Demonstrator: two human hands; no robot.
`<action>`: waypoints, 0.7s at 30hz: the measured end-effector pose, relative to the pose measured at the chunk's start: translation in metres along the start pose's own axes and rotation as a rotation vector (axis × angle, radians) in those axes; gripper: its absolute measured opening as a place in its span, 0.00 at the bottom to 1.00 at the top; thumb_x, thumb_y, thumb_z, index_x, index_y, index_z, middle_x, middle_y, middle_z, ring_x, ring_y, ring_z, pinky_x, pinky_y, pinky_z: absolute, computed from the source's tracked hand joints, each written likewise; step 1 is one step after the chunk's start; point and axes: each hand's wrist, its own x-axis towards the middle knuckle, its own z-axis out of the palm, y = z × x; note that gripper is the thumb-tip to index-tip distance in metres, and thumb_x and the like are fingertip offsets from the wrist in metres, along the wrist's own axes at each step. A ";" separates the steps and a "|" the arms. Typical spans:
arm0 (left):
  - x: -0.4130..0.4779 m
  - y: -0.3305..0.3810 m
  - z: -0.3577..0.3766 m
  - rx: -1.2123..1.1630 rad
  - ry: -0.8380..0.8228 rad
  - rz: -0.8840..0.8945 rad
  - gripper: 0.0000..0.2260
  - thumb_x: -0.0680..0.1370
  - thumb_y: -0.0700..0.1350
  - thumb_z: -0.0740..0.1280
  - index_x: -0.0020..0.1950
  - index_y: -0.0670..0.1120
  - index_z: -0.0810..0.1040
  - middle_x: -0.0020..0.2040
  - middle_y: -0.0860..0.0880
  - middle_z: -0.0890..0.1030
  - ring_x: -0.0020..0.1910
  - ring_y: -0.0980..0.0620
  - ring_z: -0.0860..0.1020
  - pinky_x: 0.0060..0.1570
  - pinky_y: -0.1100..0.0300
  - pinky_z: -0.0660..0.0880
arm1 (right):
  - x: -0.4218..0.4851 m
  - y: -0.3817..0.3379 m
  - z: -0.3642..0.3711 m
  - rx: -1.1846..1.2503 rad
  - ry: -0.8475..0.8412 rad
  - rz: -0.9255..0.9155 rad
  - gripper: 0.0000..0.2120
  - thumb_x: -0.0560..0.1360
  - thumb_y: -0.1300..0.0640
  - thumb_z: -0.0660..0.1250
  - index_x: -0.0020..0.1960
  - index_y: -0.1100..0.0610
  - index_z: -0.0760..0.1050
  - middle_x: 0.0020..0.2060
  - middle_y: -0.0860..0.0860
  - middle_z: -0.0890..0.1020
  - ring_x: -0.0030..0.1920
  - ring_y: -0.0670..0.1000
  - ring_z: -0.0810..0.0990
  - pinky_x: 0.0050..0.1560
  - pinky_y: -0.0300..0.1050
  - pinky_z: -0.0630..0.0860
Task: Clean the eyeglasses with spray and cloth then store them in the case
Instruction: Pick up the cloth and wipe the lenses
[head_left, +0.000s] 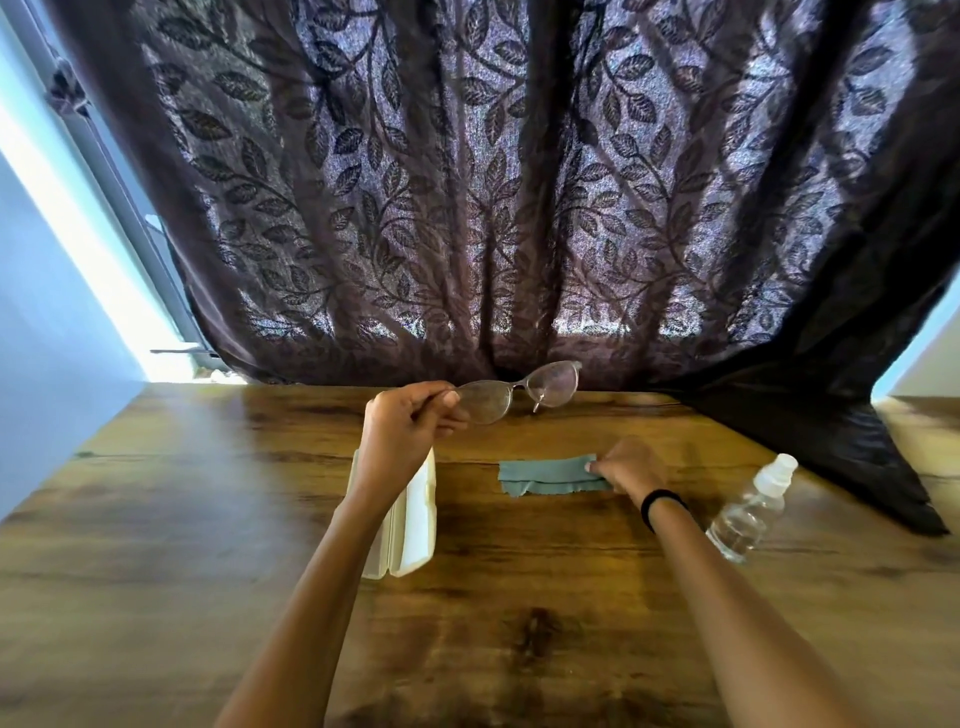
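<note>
Eyeglasses (519, 392) held above the far half of the desk (208, 519), clear of its surface. Left hand (410, 423) has them by the left end of the frame: thumb and fingers closed on the rim of the near lens, grip clamped there. Lenses face roughly toward the camera; the frame tilts up to the right, and one temple arm hangs down behind the right lens. Lenses look hazy.

Right hand (628, 465) rests low on the desk at the right end of the cloth (550, 475). Fingertips pinched together on the cloth's right edge. Cloth is grey-green and lies flat on the wood, folded over lengthwise, its lower edge ragged. A black band sits on the right wrist.

Case (410, 525), cream-coloured, lies on the desk under the left forearm, left of the cloth and well apart from it. Whether it is open or closed cannot be told; the arm covers part of it.

Spray bottle (750, 509), clear with a white cap, stands tilted in the wide-angle view at the right, near the right forearm but not touching it.

Dark leaf-patterned curtain (467, 182) hangs behind the desk's far edge; its right corner drapes onto the desk.
</note>
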 end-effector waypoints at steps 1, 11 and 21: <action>0.000 0.000 0.001 -0.018 0.005 -0.016 0.06 0.76 0.34 0.63 0.49 0.42 0.78 0.37 0.47 0.82 0.34 0.58 0.82 0.35 0.67 0.79 | 0.001 0.001 0.001 0.040 -0.006 0.001 0.15 0.68 0.54 0.72 0.29 0.57 0.70 0.27 0.52 0.74 0.29 0.51 0.74 0.26 0.40 0.65; 0.003 -0.001 0.001 -0.042 0.006 0.001 0.07 0.77 0.34 0.63 0.50 0.42 0.78 0.37 0.47 0.82 0.34 0.56 0.82 0.36 0.66 0.79 | -0.009 -0.013 -0.015 0.272 0.042 -0.125 0.11 0.68 0.65 0.70 0.33 0.56 0.70 0.32 0.52 0.76 0.37 0.51 0.76 0.36 0.45 0.73; 0.004 -0.006 0.001 -0.018 0.022 -0.008 0.06 0.77 0.35 0.63 0.50 0.42 0.78 0.38 0.45 0.82 0.35 0.55 0.83 0.37 0.64 0.80 | -0.041 -0.052 0.029 0.223 -0.080 -0.467 0.08 0.70 0.61 0.72 0.47 0.60 0.76 0.38 0.54 0.81 0.38 0.49 0.79 0.36 0.37 0.76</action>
